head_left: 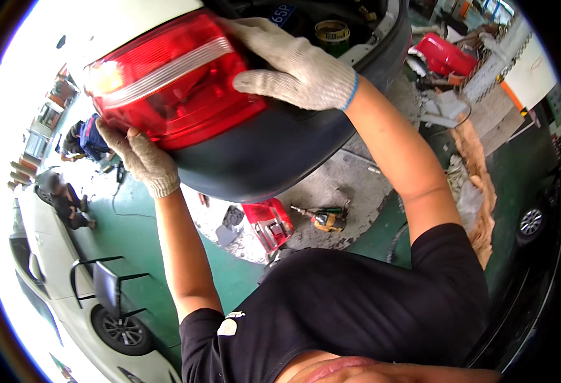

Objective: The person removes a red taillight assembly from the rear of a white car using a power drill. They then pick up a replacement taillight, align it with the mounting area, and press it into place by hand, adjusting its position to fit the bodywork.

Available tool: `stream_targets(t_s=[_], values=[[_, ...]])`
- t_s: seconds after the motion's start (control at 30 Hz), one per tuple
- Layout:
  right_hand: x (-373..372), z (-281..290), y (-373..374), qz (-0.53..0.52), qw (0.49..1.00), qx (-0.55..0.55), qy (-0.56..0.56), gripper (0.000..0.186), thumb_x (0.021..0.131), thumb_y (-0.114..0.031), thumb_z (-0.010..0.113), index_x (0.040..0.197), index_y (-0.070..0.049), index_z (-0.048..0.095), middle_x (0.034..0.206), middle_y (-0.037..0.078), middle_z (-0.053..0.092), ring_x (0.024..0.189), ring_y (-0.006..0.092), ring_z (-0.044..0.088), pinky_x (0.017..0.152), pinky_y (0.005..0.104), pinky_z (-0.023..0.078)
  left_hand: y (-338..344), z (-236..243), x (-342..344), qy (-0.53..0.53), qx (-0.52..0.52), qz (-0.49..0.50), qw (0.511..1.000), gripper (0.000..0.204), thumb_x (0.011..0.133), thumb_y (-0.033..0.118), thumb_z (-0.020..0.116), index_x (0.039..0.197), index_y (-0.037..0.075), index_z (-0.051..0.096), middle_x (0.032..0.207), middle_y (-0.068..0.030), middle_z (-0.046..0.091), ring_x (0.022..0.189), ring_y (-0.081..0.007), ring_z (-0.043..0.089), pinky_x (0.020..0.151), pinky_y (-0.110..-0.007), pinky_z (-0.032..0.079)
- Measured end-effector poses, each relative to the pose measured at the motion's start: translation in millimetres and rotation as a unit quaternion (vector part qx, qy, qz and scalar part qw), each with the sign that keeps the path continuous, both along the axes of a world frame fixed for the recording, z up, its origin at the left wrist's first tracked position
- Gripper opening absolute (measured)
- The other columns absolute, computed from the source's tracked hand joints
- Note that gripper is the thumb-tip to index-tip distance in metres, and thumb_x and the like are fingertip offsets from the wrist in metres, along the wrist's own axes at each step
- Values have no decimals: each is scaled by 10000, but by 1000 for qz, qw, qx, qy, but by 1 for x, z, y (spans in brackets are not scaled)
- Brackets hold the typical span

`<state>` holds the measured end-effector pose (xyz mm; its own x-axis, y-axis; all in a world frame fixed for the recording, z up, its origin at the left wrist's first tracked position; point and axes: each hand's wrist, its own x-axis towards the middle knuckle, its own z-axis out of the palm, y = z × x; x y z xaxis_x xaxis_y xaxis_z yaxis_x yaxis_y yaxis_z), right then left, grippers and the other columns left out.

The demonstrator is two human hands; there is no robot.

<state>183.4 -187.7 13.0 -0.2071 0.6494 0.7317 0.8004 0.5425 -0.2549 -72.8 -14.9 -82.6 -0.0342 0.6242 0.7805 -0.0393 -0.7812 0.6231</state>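
A red tail light [172,96] with a pale stripe sits at the rear corner of a car, above a dark bumper [255,153]. My left hand [138,156], in a knitted glove, grips its lower left edge. My gloved right hand [293,73] holds its right side, with fingers over the upper edge and against the lens. A small can [333,37] stands in the opening beside the right hand. Below the bumper, another red lamp [274,217] and a yellow-and-black power tool [328,220] lie on the pale floor patch.
Two people [69,201], [92,137] crouch at left near a white car [76,300] and a black metal chair [108,287]. At right are a red panel [446,54], a chained post [497,48], brown paper [478,191] and a dark car [529,287].
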Motion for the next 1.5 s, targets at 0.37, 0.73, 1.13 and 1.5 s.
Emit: stream_targets(t_s=[0.37, 0.73, 1.13, 1.5], values=[[21, -9, 22, 69, 996, 18, 54, 805, 954, -478, 768, 1600, -58, 533, 1584, 171, 562, 1423, 389, 582, 1194, 449, 490, 5, 4, 2, 3, -37, 34, 999, 737, 1165, 571, 291, 1729, 97, 268, 1712, -170, 367, 1559, -348, 400, 1288, -519, 371], [24, -14, 33, 116, 986, 42, 109, 766, 865, -348, 870, 1535, -74, 618, 1503, 167, 633, 1338, 390, 631, 1138, 456, 524, 11, -2, -15, -28, -108, -43, 993, 831, 1137, 679, 270, 1749, 119, 226, 1745, -143, 304, 1586, -328, 352, 1313, -507, 323], [17, -26, 19, 0, 970, 20, 243, 1010, 593, -574, 985, 1389, -65, 627, 1239, 155, 673, 1170, 358, 679, 989, 463, 575, -83, 102, 57, 249, 143, 260, 922, 1396, 759, 648, 936, 1718, -21, 172, 1744, -352, 170, 1630, -517, 196, 1300, -614, 259], [25, -41, 32, 86, 956, -66, 274, 1373, 590, -677, 961, 1631, 14, 392, 1544, 292, 553, 1450, 442, 543, 1182, 504, 485, -92, 111, 79, 249, 167, 350, 888, 1458, 664, 724, 919, 1643, -136, 265, 1655, -412, 331, 1553, -560, 324, 1276, -608, 294]])
